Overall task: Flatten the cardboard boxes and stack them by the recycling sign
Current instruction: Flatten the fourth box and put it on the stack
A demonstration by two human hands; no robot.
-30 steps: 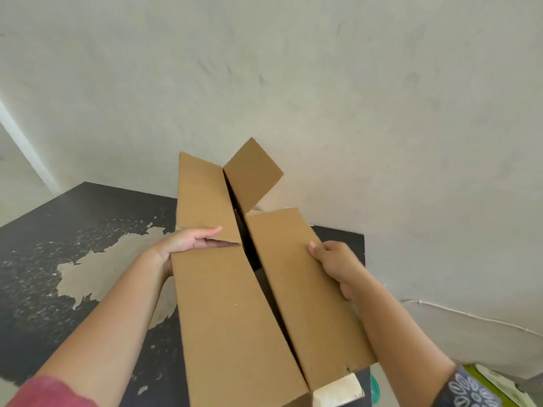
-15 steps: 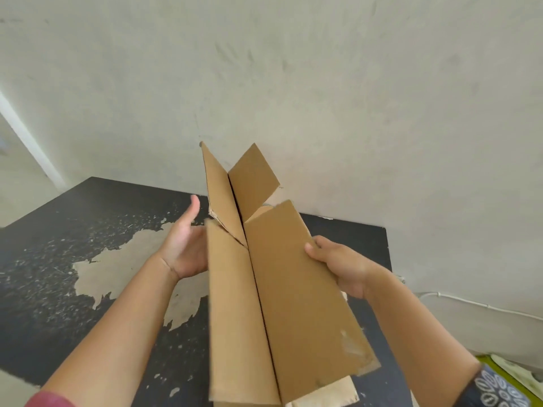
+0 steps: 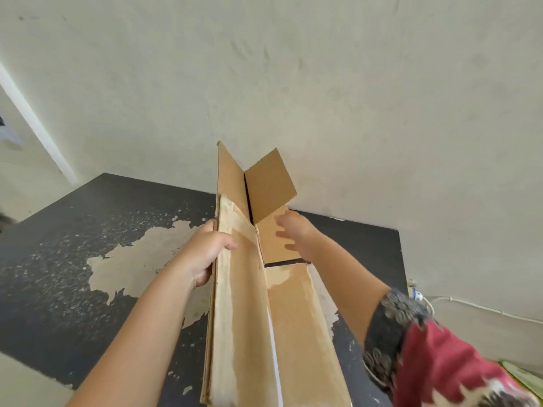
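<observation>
A long brown cardboard box is held above the dark table, partly collapsed, its far flaps sticking up near the wall. My left hand grips the box's left edge, fingers wrapped over it. My right hand is blurred, fingers spread, lying on or just above the inner panel at the far end of the box. No recycling sign is in view.
A black table with a large patch of worn-off coating lies under the box, against a pale wall. A white cable runs along the wall at right. Something green shows at the lower right corner.
The box has turned and folded further, its taped inner side now facing up. My left hand went from its outer face to gripping the edge. My right hand let go and reached forward onto the far panel.
</observation>
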